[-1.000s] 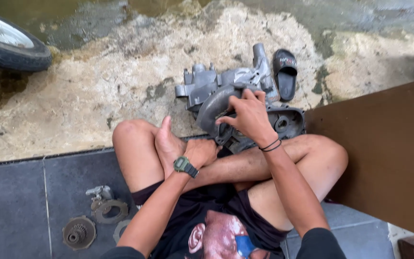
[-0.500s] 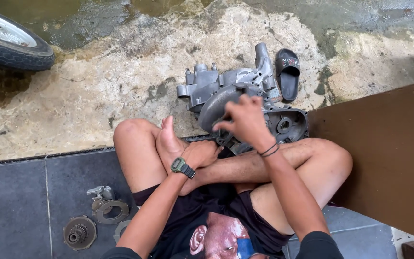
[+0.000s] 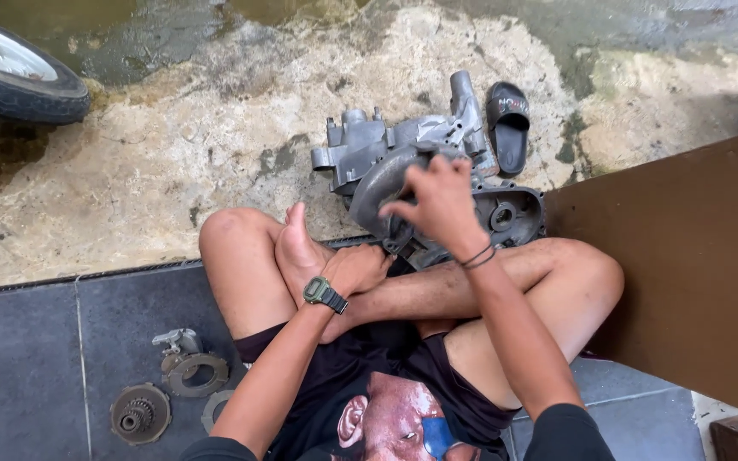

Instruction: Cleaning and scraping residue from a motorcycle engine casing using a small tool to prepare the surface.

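Engine casing (image 3: pixel 403 154): dull grey cast metal, rough, grimy. Beside it, sandal (image 3: pixel 507 126): black matt rubber. Ground under casing: rough cracked concrete, damp. Floor tiles (image 3: pixel 27 358): dark, smooth, matt. Gear (image 3: pixel 140 414) on tiles: rusty metal. Board (image 3: pixel 685 265): brown, smooth wood.

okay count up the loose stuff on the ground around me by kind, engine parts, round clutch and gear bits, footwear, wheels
Engine casing, under the right hand: 1
Round metal parts on the tiles, a gear, a ring plate and a part-hidden ring: 3
Small bracket: 1
Black sandal: 1
Tyre: 1
Total: 7
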